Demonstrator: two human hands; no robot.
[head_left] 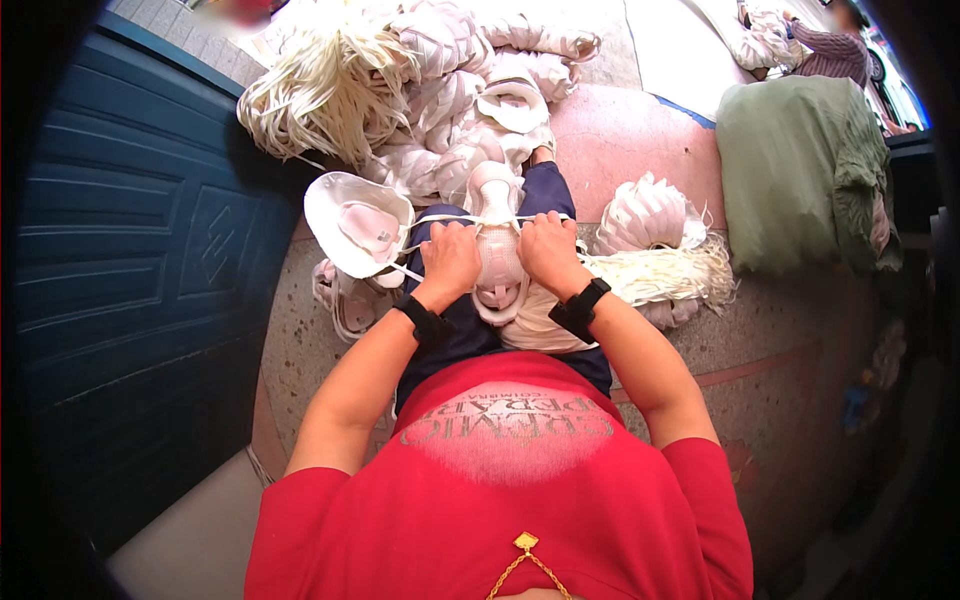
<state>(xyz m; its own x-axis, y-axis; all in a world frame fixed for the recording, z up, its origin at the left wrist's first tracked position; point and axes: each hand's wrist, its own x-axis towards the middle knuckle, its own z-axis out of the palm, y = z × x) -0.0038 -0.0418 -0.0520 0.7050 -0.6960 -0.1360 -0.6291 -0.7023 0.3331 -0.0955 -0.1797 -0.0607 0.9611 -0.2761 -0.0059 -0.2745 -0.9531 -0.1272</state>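
A pale pink and white shoe upper (497, 255) lies lengthwise between my knees, its heel end toward me. A white shoelace (455, 217) runs across it, stretched out to both sides. My left hand (450, 258) is closed on the lace at the upper's left edge. On the other side, my right hand (550, 252) is closed on the lace too, knuckles up. Just left of my left hand, a second upper (335, 215), white with a pink insole-like patch, sits tilted with a lace trailing toward my knee. The fingertips of both hands are hidden.
A big heap of bundled pink-white uppers (440, 130) lies ahead, with a hank of cream laces (330, 95) on its left. More uppers (650, 215) and laces (670, 275) lie right. A dark blue door (120, 260) stands left, a green sack (800, 170) right. Another person (835, 50) sits far right.
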